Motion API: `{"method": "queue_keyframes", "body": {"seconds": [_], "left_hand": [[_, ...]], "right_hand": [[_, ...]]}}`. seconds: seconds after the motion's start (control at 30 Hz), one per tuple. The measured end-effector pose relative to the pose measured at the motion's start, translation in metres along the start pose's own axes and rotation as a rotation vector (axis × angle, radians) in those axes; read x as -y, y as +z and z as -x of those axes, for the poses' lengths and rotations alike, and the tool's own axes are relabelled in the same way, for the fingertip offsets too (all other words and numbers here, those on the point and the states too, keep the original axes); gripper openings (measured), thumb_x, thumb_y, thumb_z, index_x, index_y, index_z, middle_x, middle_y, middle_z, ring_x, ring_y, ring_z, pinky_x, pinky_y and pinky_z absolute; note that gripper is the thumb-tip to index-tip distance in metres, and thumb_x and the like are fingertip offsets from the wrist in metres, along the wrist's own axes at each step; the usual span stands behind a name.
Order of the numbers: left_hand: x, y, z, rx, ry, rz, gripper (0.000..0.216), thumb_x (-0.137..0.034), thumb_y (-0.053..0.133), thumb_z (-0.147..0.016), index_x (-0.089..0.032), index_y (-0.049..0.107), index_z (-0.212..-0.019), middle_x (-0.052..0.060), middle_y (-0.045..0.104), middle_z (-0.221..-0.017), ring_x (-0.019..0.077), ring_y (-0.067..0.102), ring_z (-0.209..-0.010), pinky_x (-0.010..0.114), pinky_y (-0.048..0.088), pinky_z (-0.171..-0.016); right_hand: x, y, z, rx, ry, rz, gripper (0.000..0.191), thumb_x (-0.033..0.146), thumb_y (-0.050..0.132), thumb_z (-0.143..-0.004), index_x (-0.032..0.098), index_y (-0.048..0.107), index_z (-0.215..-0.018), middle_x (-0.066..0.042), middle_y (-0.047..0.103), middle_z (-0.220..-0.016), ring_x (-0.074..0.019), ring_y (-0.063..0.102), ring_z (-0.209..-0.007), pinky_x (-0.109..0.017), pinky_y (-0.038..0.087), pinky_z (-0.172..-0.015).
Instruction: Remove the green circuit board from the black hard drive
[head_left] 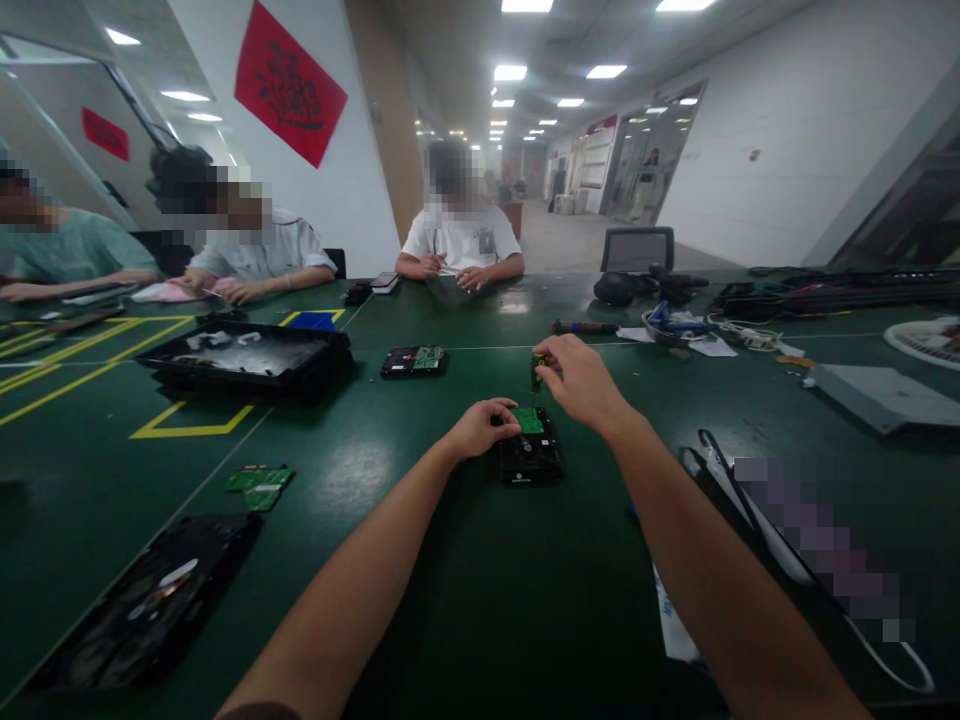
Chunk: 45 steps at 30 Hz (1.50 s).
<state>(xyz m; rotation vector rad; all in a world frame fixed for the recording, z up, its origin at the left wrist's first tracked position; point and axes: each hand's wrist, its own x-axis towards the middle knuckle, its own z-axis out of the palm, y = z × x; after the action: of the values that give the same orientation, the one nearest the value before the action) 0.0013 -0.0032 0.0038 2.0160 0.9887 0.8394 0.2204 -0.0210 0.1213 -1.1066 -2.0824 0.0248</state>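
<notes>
A black hard drive (531, 462) lies flat on the green table in front of me, its green circuit board (531, 421) facing up at the far end. My left hand (486, 426) grips the drive's left side, fingers over the board's edge. In my right hand (579, 378) is a screwdriver (538, 372), held upright by its dark and yellow handle. Its thin shaft points down at the board; whether the tip sits in a screw is too small to tell.
Another hard drive (414, 361) lies beyond my left hand. At left are a black tray (255, 355), a loose green circuit board (261, 486) and an opened drive (154, 600). A grey box (885, 398) and cables (757, 335) lie right. Several people sit across the table.
</notes>
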Motion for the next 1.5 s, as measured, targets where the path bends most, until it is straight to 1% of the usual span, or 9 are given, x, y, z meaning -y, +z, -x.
{"method": "queue_keyframes", "body": {"seconds": [0.2, 0.33, 0.57, 0.67, 0.77, 0.97, 1.17, 1.3, 1.5], "left_hand": [[0.0, 0.0, 0.0, 0.004, 0.008, -0.008, 0.013, -0.03, 0.075, -0.086, -0.018, 0.076, -0.083, 0.012, 0.066, -0.135, 0.0283, 0.062, -0.127, 0.042, 0.04, -0.113], [-0.001, -0.001, 0.0, 0.014, 0.014, -0.029, 0.012, -0.03, 0.075, -0.086, -0.018, 0.077, -0.083, 0.012, 0.067, -0.136, 0.0282, 0.062, -0.127, 0.042, 0.041, -0.113], [0.0, -0.002, 0.0, 0.015, 0.019, -0.036, 0.013, -0.03, 0.075, -0.086, -0.018, 0.076, -0.084, 0.012, 0.066, -0.136, 0.0285, 0.062, -0.128, 0.042, 0.041, -0.113], [0.0, -0.002, 0.0, 0.012, 0.007, -0.041, 0.012, -0.03, 0.075, -0.086, -0.018, 0.076, -0.084, 0.012, 0.066, -0.137, 0.0285, 0.062, -0.127, 0.042, 0.041, -0.113], [-0.001, -0.002, 0.0, 0.018, -0.016, -0.045, 0.012, -0.03, 0.076, -0.086, -0.019, 0.076, -0.085, 0.011, 0.066, -0.138, 0.0283, 0.064, -0.124, 0.042, 0.042, -0.113], [0.0, -0.002, 0.0, 0.02, 0.005, -0.049, 0.012, -0.031, 0.075, -0.086, -0.019, 0.077, -0.084, 0.011, 0.066, -0.138, 0.0284, 0.063, -0.127, 0.042, 0.042, -0.113], [0.0, -0.001, -0.001, 0.015, -0.001, -0.053, 0.01, -0.029, 0.075, -0.086, -0.019, 0.077, -0.085, 0.011, 0.066, -0.137, 0.0276, 0.063, -0.126, 0.042, 0.041, -0.113], [-0.002, -0.001, 0.0, 0.01, 0.006, -0.052, 0.011, -0.029, 0.075, -0.086, -0.018, 0.077, -0.084, 0.011, 0.067, -0.137, 0.0277, 0.063, -0.126, 0.042, 0.041, -0.113], [-0.002, -0.002, 0.0, 0.016, 0.001, -0.051, 0.011, -0.029, 0.075, -0.086, -0.019, 0.077, -0.084, 0.011, 0.067, -0.136, 0.0284, 0.064, -0.125, 0.043, 0.042, -0.112]], "right_hand": [[-0.01, 0.007, 0.001, -0.052, 0.032, -0.052, 0.015, 0.024, 0.068, -0.09, 0.022, 0.064, -0.105, -0.009, 0.071, -0.102, -0.0263, 0.068, -0.092, -0.043, 0.055, -0.086], [-0.016, 0.01, 0.002, -0.089, -0.01, -0.003, 0.016, 0.024, 0.063, -0.094, 0.022, 0.066, -0.11, -0.011, 0.071, -0.109, -0.0259, 0.068, -0.094, -0.045, 0.054, -0.09], [-0.024, 0.019, 0.004, -0.145, 0.052, -0.1, 0.018, 0.032, 0.066, -0.093, 0.023, 0.064, -0.109, -0.009, 0.071, -0.104, -0.0261, 0.069, -0.093, -0.043, 0.057, -0.087], [-0.026, 0.021, 0.005, -0.133, 0.021, -0.057, 0.019, 0.028, 0.062, -0.094, 0.023, 0.063, -0.113, -0.011, 0.069, -0.112, -0.0257, 0.068, -0.094, -0.044, 0.056, -0.089], [-0.027, 0.021, 0.005, -0.126, 0.066, -0.056, 0.021, 0.023, 0.062, -0.092, 0.022, 0.059, -0.112, -0.012, 0.068, -0.109, -0.0258, 0.068, -0.093, -0.044, 0.056, -0.088], [-0.026, 0.021, 0.006, -0.163, 0.087, -0.063, 0.015, 0.031, 0.064, -0.094, 0.023, 0.059, -0.106, -0.009, 0.067, -0.102, -0.0252, 0.067, -0.09, -0.042, 0.056, -0.085], [-0.025, 0.024, 0.006, -0.178, 0.061, -0.038, 0.02, 0.022, 0.061, -0.091, 0.023, 0.059, -0.111, -0.011, 0.066, -0.107, -0.0259, 0.066, -0.092, -0.043, 0.055, -0.088], [-0.027, 0.025, 0.006, -0.186, 0.083, -0.084, 0.018, 0.029, 0.065, -0.091, 0.024, 0.06, -0.108, -0.008, 0.068, -0.101, -0.0264, 0.067, -0.091, -0.043, 0.056, -0.085], [-0.022, 0.023, 0.007, -0.184, 0.01, -0.043, 0.019, 0.029, 0.061, -0.094, 0.023, 0.064, -0.112, -0.011, 0.066, -0.111, -0.0269, 0.066, -0.097, -0.045, 0.054, -0.092]]}}
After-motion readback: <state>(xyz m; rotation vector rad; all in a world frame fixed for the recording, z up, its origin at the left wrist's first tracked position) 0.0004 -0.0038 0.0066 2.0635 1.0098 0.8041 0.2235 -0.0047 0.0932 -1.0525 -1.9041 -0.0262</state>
